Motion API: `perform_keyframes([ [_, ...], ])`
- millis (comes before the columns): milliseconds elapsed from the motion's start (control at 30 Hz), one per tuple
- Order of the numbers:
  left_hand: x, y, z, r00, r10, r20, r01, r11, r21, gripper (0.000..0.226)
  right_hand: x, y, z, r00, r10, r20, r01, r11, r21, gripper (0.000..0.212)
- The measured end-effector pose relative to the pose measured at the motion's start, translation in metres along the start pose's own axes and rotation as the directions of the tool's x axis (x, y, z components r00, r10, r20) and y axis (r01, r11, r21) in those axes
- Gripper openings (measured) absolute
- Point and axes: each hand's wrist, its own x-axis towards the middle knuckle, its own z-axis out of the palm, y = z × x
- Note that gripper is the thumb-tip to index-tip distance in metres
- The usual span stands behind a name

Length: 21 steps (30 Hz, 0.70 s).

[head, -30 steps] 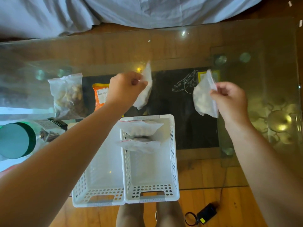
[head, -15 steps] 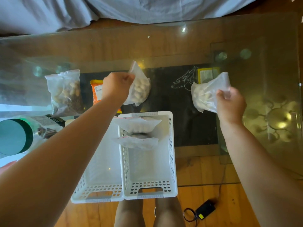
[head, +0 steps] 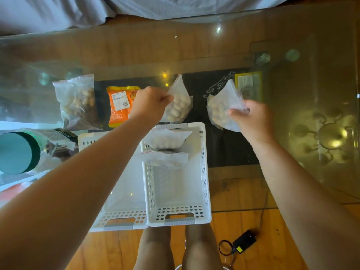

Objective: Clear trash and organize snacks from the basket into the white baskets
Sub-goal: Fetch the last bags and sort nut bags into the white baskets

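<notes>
Holding a clear nut bag (head: 178, 106) pinched in the left hand (head: 149, 103), the person is gripping a second clear bag (head: 222, 106) in the right hand (head: 253, 119), both just beyond the right white basket (head: 204, 172), which is holding two sealed pouches (head: 165, 149).

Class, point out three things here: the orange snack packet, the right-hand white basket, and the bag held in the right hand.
orange snack packet (head: 119, 106), head view, its white label.
right-hand white basket (head: 180, 220), head view, near wall.
bag in right hand (head: 220, 106), head view, its middle.
</notes>
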Motion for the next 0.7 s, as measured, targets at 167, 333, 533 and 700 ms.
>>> perform_keyframes([
  [167,-0.023,0.013,-0.023,0.972,0.177,-0.153,-0.176,0.984,0.021,0.029,-0.019,-0.008,-0.010,0.990,-0.092,-0.111,0.098,0.994,0.053,0.029],
  [333,-0.072,0.024,-0.069,0.857,0.391,-0.336,-0.386,0.919,0.087,0.027,-0.065,-0.021,-0.045,0.970,-0.161,-0.184,0.181,0.978,0.099,0.025],
  [533,-0.152,0.025,-0.114,0.794,0.492,-0.358,-0.498,0.863,0.083,0.023,-0.130,-0.029,-0.082,0.966,-0.208,-0.155,0.229,0.964,0.135,0.014],
  [700,-0.204,0.010,-0.112,0.812,0.563,-0.151,-0.556,0.826,0.089,0.033,-0.176,-0.031,-0.091,0.963,-0.271,0.017,0.268,0.958,0.106,0.011],
])
